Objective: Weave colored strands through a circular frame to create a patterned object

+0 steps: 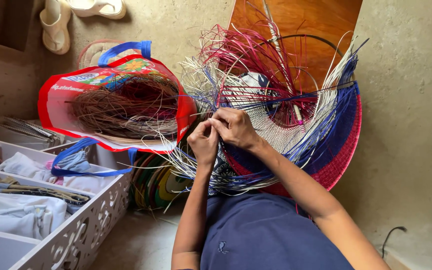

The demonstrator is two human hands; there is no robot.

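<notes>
Head view, looking down. We are seeing both hands meeting near the centre of the frame over a round woven piece (321, 145), a disc of plastic strands with a white lattice centre, a blue band and a pink-red rim, standing tilted against a wooden board (321, 17) at 12 o'clock. Loose strands (246, 50) in pink, white and blue are fanning outward from its upper edge.

The left hand (203, 142) is lying at about 9 o'clock from the right hand (236, 127), the two touching at the fingertips. We are noting that both are closed in a pinch on thin strands at the disc's left edge; which colour each one is gripping we cannot tell. The forearms are running down toward 6 o'clock, over a dark blue garment (266, 235).

At 9 to 10 o'clock from the hands, a red carrier bag (56, 100) with blue handles is standing open, holding a coil of brown fibre (126, 105). Just below it, at 7 o'clock, we are seeing a stack of coloured rings (156, 182) on the floor. At the far left, a white compartmented organiser (91, 220) with cut-out sides is holding folded cloths (16, 212). Pale sandals (56, 22) are lying at the upper left corner.
</notes>
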